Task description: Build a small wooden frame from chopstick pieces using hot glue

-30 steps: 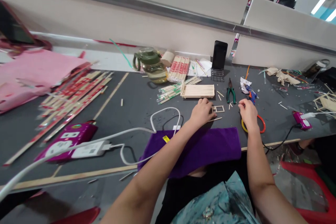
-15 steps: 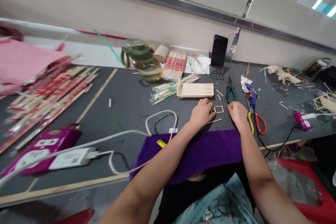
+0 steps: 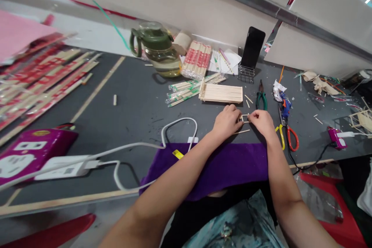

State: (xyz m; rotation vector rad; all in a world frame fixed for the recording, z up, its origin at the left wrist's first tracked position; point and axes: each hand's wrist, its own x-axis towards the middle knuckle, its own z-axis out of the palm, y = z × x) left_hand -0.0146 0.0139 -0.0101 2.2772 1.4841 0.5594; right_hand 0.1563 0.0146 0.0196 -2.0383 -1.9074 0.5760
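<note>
Both hands meet on the small rectangular frame of thin wooden sticks (image 3: 245, 118), which lies on the grey tabletop (image 3: 139, 104) just in front of the flat slatted wooden panel (image 3: 222, 93): my left hand (image 3: 227, 121) pinches its left side with curled fingers, my right hand (image 3: 263, 121) its right. From what I see, an uneven squeeze could rack or snap the frame's joints. A slip rightward could knock the green-handled pliers (image 3: 261, 99) lying just right of the panel.

A green-lidded teapot (image 3: 158, 48) stood near wrapped chopsticks (image 3: 197, 59). A phone (image 3: 252, 47) leaned upright in its wire stand. Green-handled pliers (image 3: 261, 99) lay beside scissors (image 3: 287, 133).
</note>
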